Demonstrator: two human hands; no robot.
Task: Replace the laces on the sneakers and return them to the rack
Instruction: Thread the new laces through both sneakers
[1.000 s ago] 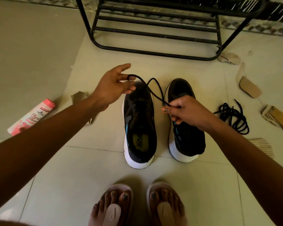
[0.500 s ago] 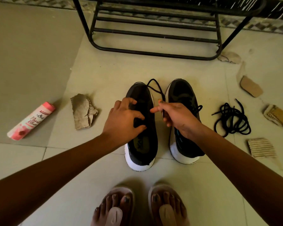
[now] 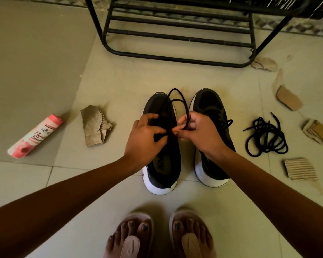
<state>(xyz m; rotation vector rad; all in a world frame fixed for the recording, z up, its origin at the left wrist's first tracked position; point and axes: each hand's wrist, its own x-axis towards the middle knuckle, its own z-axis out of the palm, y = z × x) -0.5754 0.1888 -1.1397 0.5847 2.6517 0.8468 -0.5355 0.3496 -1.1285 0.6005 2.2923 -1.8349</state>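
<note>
Black cord, thin and round, is what both hands are working: the lace [image 3: 183, 103] rises in a limp loop above the toe end of the left sneaker [image 3: 164, 164], which stands on the tiled floor [image 3: 119, 81] just beside the right sneaker [image 3: 211, 101], both toes pointing at the rack [image 3: 175, 58]. The left hand [image 3: 144, 138] has thumb and forefinger pinched together on the lace over the tongue. The right hand [image 3: 199, 133] has its fingers curled round the near part of the loop, so each hand is clamped on the same cord, close to the other. Such a lace looks light and wholly floppy. It will hold no shape of its own and will slip back through an eyelet if released, so it is best taken near its stiff tip for threading and kept under light tension. The tips themselves I cannot make out here. The sneakers look light, with soft knit uppers and firm white soles. I would expect the heel collar or the sole edge to give the surest hold when carrying them to the rack, since the upper would crumple. The right sneaker seems already laced, with a small bow at its side. A tangle of loose laces [image 3: 267, 136] lies well apart to the right.
</note>
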